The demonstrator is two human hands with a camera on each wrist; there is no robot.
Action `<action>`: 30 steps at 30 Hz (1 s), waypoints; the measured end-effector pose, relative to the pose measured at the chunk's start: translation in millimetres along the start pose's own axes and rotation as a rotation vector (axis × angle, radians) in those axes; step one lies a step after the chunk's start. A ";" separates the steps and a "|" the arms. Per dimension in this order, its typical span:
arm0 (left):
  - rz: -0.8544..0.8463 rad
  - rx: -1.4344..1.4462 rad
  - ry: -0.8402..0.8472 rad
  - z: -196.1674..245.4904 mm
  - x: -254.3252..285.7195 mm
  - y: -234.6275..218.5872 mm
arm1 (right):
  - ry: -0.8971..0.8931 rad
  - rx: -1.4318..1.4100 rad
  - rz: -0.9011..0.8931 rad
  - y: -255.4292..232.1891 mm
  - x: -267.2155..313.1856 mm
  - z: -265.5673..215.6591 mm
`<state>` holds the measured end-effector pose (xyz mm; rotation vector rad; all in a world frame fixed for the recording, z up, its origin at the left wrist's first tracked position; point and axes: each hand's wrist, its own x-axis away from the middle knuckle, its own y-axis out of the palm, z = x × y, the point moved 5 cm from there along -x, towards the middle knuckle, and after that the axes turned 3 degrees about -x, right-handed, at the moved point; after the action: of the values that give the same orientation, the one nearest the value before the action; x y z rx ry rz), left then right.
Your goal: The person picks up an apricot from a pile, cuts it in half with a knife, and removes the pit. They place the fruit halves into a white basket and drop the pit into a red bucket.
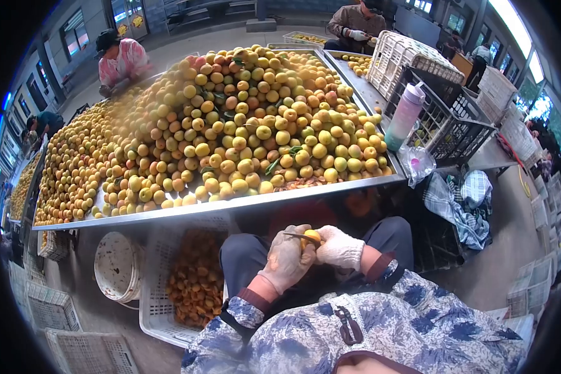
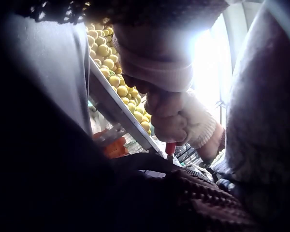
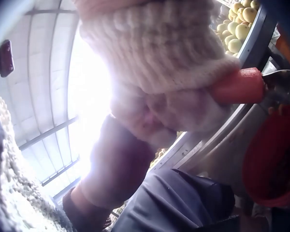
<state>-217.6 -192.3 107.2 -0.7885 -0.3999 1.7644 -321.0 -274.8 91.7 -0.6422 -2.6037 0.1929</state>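
Observation:
In the head view, the gloved left hand point(image 1: 287, 260) holds a yellow fruit point(image 1: 312, 236) between the thighs, a thin dark strip lying across its fingers. Touching the fruit from the other side is the gloved right hand point(image 1: 341, 248). The right wrist view has the right hand point(image 3: 166, 72) gripping a red handle point(image 3: 239, 86) with a metal end point(image 3: 282, 87). Close together in the left wrist view are the left hand point(image 2: 157, 63) and right hand point(image 2: 193, 121), with the red handle point(image 2: 170, 148) below. Fingertips are partly hidden.
A metal-edged table point(image 1: 243, 204) bears heaped fruit point(image 1: 230, 124). Below it, a white crate point(image 1: 154, 293) holds cut fruit point(image 1: 196, 280), beside a white bucket point(image 1: 115, 265). A bottle point(image 1: 404, 115) stands at the table's right. A red basin point(image 3: 273, 159) is low down.

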 end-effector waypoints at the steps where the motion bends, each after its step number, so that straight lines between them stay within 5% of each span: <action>1: -0.019 -0.013 -0.004 -0.1 -0.3 1.2 | 0.012 -0.060 -0.031 -0.1 -0.2 2.8; 6: 0.060 0.118 -0.005 -9.0 -7.9 1.0 | 0.029 -0.394 0.018 2.3 -2.7 1.5; 8: 0.118 0.381 -0.101 -22.0 -12.8 5.3 | -0.187 -0.087 0.223 -4.1 -12.2 -3.5; 10: 0.156 0.579 -0.127 -19.6 -17.4 -3.0 | -0.203 0.241 0.389 -11.1 -6.2 -23.2; 13: 0.214 0.488 -0.153 -24.1 -20.6 -15.1 | -0.190 0.234 0.469 -15.4 2.0 -33.2; 15: 0.207 0.516 -0.165 -25.8 -20.4 -18.2 | -0.362 0.103 0.503 -17.3 6.0 -40.1; 16: 0.190 0.631 -0.250 -29.9 -18.1 -15.6 | -0.364 0.100 0.501 -18.7 7.6 -41.9; 18: 0.167 0.747 -0.337 -34.6 -14.9 -12.8 | -0.229 -0.335 0.335 -19.2 9.0 -39.0; 20: 0.101 0.854 -0.329 -34.6 -15.7 -11.7 | -0.213 -0.360 0.294 -18.8 6.0 -35.9; 22: 0.069 0.849 -0.350 -36.4 -14.4 -10.0 | -0.511 -0.244 0.290 -15.1 -5.5 -32.1; 27: 0.005 0.485 -0.295 -35.1 -12.8 -16.3 | -0.387 -0.382 0.026 -3.4 -4.5 -35.0; 30: -0.075 0.673 -0.353 -35.7 -9.2 -16.6 | -0.380 -0.408 -0.009 -4.5 0.4 -43.5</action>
<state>-179.8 -199.5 94.6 0.0154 -0.0442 1.8050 -303.3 -277.5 131.6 -0.7941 -3.0449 -0.2527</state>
